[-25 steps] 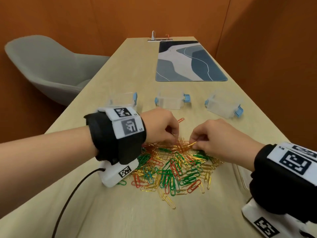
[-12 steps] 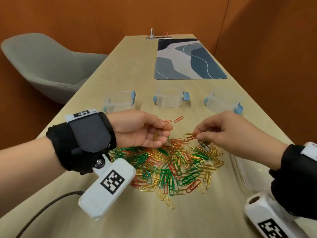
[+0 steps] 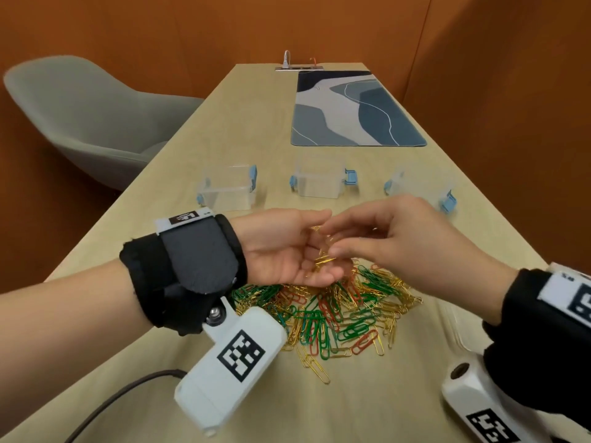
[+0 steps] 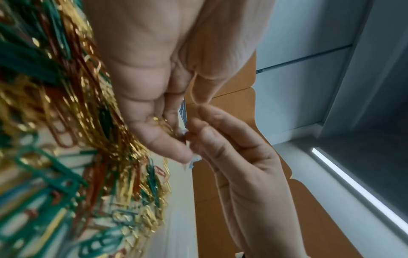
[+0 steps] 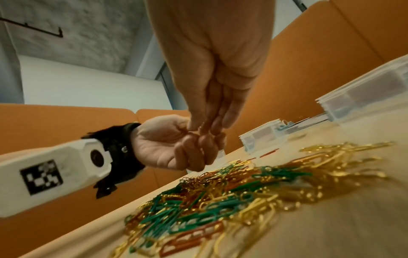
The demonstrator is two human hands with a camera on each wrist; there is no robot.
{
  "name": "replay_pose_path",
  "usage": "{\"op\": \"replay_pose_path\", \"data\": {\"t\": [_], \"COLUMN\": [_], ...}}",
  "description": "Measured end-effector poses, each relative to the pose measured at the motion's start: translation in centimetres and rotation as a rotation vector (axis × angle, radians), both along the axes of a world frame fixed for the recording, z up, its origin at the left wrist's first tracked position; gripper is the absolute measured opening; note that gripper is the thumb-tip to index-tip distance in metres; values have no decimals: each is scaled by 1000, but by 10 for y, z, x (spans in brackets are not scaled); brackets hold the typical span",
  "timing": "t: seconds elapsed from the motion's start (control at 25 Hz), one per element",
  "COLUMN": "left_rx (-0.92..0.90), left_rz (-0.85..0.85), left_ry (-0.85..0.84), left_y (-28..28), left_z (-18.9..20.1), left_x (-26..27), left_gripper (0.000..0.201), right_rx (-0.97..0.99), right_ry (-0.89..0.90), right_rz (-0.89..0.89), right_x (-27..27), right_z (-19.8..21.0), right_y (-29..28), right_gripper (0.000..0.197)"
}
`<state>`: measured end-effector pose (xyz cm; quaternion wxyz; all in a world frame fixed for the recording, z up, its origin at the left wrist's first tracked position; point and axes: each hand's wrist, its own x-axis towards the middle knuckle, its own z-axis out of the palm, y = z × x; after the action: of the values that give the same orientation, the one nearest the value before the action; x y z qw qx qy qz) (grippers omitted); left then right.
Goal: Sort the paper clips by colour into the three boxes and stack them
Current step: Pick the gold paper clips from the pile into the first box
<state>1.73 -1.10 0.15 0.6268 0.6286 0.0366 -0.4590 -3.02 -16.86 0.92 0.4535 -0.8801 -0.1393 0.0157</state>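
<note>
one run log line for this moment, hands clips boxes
left hand: cupping gold clips | right hand: fingertips at left palm | pile: unsorted | boxes: look empty

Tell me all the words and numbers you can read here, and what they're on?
There are no readable words or numbers in these pictures.
Left wrist camera: black-and-white square code pattern, not letters.
Left wrist strap tag: another code pattern, no letters.
Right wrist camera: code pattern, cut off by the picture's edge.
Right wrist strap tag: code pattern, partly out of view.
Boxes and desk mat: no labels visible.
</note>
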Motion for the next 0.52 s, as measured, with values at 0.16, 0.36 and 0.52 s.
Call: {"op": "replay_pose_path", "data": {"t": [0.16, 0.36, 0.52], "left_rx": [167, 577, 740], "left_rz": [-67, -529, -696], "left_ry": [-152, -941, -1081], "left_y": [-3, -13, -20], "left_z": [2, 1, -3], "left_x": [1, -13, -18], "left_gripper": [31, 15, 31], "right_rx": [-383, -684, -612], "right_ry": [44, 327, 312], "right_rz": [-97, -40, -9], "right_x": [3, 0, 0], "right_z": [-1, -4, -5], "right_y": [-15, -38, -37], "right_gripper": [29, 67, 50]}}
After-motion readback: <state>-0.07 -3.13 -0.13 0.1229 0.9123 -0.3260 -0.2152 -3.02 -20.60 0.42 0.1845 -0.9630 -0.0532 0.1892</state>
